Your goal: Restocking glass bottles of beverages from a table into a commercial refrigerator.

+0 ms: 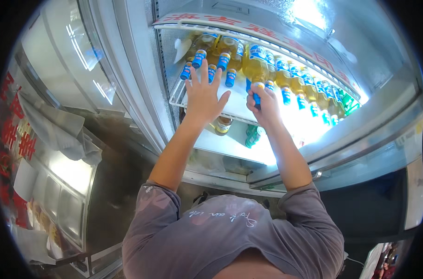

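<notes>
Inside a lit glass-door fridge, my right hand [267,108] grips the blue cap end of a plastic bottle of yellow drink [257,68]. The bottle leans, with its blue-and-white label farther in. My left hand [202,99] is spread, palm down, with fingertips at or just in front of several blue-capped bottles [229,43]; contact is unclear. These bottles stand at the left of a white wire shelf [178,99]. A row of similar yellow bottles [295,75] runs to the right of my right hand.
Above the bottles crosses the front rail of an upper wire shelf [232,33]. On a lower level are a brown bottle [223,126] and green bottles [254,135]. The fridge's door frame [134,69] is at left; a glass door panel [365,157] is at right. A stainless-steel cabinet [65,205] stands at far left.
</notes>
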Action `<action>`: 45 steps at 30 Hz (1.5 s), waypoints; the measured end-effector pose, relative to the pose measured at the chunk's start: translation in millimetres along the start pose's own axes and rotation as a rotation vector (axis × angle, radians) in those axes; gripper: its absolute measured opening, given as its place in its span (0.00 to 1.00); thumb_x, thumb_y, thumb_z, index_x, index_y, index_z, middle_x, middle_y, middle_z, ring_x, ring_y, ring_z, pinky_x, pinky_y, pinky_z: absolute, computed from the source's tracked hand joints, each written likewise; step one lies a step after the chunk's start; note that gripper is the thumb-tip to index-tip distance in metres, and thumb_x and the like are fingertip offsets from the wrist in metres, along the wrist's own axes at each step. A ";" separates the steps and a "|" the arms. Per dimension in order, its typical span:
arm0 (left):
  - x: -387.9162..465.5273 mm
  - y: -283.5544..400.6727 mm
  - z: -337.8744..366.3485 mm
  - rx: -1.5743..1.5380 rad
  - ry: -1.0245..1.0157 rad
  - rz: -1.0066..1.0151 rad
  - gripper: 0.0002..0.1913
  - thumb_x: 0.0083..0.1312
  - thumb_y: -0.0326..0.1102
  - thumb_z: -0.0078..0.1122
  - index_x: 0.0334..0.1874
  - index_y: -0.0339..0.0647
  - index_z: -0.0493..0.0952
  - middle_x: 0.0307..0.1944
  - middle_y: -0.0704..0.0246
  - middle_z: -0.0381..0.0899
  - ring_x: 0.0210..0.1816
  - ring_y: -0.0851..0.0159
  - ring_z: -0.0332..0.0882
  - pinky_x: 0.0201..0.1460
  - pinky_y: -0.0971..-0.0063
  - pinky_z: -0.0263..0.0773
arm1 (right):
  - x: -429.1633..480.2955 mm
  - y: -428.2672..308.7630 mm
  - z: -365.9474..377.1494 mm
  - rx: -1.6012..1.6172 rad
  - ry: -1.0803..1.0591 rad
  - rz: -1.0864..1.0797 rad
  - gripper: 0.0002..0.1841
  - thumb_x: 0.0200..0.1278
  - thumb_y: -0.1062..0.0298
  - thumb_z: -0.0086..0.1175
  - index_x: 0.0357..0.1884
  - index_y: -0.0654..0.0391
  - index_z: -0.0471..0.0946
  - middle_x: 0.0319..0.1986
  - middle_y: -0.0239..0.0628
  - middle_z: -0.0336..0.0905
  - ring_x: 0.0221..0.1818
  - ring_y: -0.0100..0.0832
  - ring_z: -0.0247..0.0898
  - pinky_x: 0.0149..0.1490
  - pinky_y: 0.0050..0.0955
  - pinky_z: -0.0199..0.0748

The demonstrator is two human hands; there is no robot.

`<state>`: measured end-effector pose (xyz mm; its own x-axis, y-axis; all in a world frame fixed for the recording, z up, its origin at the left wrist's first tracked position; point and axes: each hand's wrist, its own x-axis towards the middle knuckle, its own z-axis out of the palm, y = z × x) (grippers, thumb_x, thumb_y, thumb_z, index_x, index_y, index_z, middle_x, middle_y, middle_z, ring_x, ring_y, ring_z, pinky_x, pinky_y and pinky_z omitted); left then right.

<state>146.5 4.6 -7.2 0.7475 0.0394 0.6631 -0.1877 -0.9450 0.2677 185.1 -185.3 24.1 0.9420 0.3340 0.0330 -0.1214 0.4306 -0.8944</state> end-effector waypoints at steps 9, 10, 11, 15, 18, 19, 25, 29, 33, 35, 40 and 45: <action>7.0 -5.0 6.0 0.111 -0.030 -0.030 0.37 0.65 0.54 0.61 0.75 0.49 0.64 0.80 0.51 0.43 0.74 0.27 0.46 0.68 0.28 0.50 | 78.9 8.8 13.6 0.073 0.057 0.004 0.08 0.64 0.72 0.55 0.36 0.66 0.69 0.28 0.40 0.68 0.24 0.29 0.67 0.23 0.25 0.57; 7.7 -6.0 5.2 0.113 -0.033 -0.024 0.37 0.64 0.54 0.61 0.75 0.49 0.65 0.80 0.52 0.43 0.74 0.28 0.46 0.68 0.28 0.50 | 83.2 10.3 15.0 0.073 0.057 0.008 0.08 0.64 0.72 0.55 0.36 0.66 0.69 0.28 0.40 0.68 0.24 0.29 0.67 0.23 0.25 0.57; 8.9 -6.7 4.7 0.114 -0.036 -0.027 0.37 0.64 0.54 0.61 0.75 0.49 0.65 0.80 0.52 0.43 0.74 0.28 0.46 0.68 0.28 0.50 | 87.1 11.7 16.1 0.069 0.072 -0.001 0.09 0.64 0.72 0.55 0.36 0.66 0.69 0.28 0.40 0.68 0.24 0.30 0.67 0.23 0.26 0.57; 12.7 -5.2 5.1 0.107 -0.038 0.000 0.37 0.62 0.51 0.64 0.73 0.45 0.67 0.80 0.54 0.43 0.72 0.24 0.49 0.69 0.31 0.50 | 99.6 16.4 15.2 0.055 0.100 -0.005 0.09 0.65 0.72 0.55 0.37 0.67 0.69 0.29 0.41 0.68 0.25 0.31 0.67 0.22 0.26 0.58; 14.4 -5.9 5.0 0.115 -0.041 0.036 0.37 0.61 0.49 0.66 0.71 0.42 0.68 0.80 0.55 0.43 0.70 0.22 0.51 0.70 0.34 0.52 | 104.0 16.5 13.4 0.054 0.103 -0.007 0.09 0.65 0.72 0.55 0.37 0.67 0.69 0.29 0.41 0.68 0.25 0.31 0.67 0.22 0.26 0.57; 14.8 -5.5 5.0 0.133 -0.042 0.061 0.37 0.61 0.48 0.66 0.71 0.40 0.69 0.80 0.55 0.43 0.68 0.21 0.52 0.70 0.36 0.53 | 105.0 16.2 12.4 0.056 0.106 -0.006 0.09 0.65 0.72 0.55 0.37 0.67 0.69 0.29 0.41 0.68 0.25 0.31 0.67 0.22 0.26 0.57; 18.1 -6.2 6.9 0.150 -0.052 0.072 0.37 0.60 0.47 0.67 0.70 0.38 0.69 0.81 0.56 0.43 0.65 0.19 0.56 0.69 0.37 0.54 | 112.5 11.0 7.5 0.010 0.110 -0.005 0.10 0.68 0.70 0.55 0.38 0.67 0.70 0.30 0.41 0.68 0.25 0.31 0.67 0.22 0.26 0.57; 16.9 -6.8 8.3 0.125 -0.045 0.067 0.37 0.59 0.46 0.69 0.69 0.37 0.70 0.80 0.56 0.43 0.67 0.17 0.52 0.69 0.34 0.55 | 114.7 10.8 11.9 -0.001 0.123 0.013 0.10 0.69 0.69 0.56 0.39 0.66 0.71 0.29 0.41 0.68 0.24 0.31 0.67 0.21 0.26 0.58; 18.0 -6.8 4.8 0.136 -0.074 0.058 0.39 0.58 0.46 0.70 0.70 0.37 0.69 0.80 0.56 0.42 0.68 0.18 0.52 0.69 0.34 0.55 | 125.2 9.3 12.0 -0.060 0.162 0.044 0.10 0.69 0.67 0.56 0.41 0.65 0.71 0.29 0.41 0.69 0.24 0.31 0.67 0.20 0.26 0.59; 20.3 -3.1 -0.1 0.135 -0.096 0.046 0.40 0.57 0.46 0.70 0.71 0.37 0.68 0.80 0.56 0.42 0.68 0.18 0.52 0.69 0.34 0.55 | 129.4 8.8 5.9 -0.065 0.141 0.034 0.11 0.69 0.66 0.56 0.43 0.64 0.71 0.29 0.42 0.69 0.24 0.31 0.68 0.20 0.26 0.60; -0.2 2.7 -7.3 0.017 0.039 0.028 0.34 0.59 0.40 0.66 0.68 0.37 0.69 0.79 0.53 0.46 0.70 0.39 0.62 0.68 0.36 0.55 | 121.9 -2.3 5.1 -0.092 0.120 0.067 0.16 0.70 0.63 0.56 0.52 0.63 0.69 0.33 0.46 0.73 0.25 0.34 0.71 0.21 0.26 0.64; -97.4 35.1 -42.2 -0.292 0.193 0.205 0.20 0.60 0.31 0.61 0.56 0.36 0.74 0.62 0.53 0.74 0.59 0.46 0.72 0.62 0.54 0.65 | 31.6 -17.3 -2.4 -0.499 0.080 -0.055 0.27 0.71 0.57 0.55 0.65 0.62 0.63 0.40 0.50 0.78 0.33 0.38 0.80 0.27 0.28 0.73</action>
<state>40.2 -18.7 -32.9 0.5474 -0.0536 0.8352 -0.5146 -0.8086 0.2853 217.7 -184.2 39.5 0.9663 0.2482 0.0688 0.0746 -0.0142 -0.9971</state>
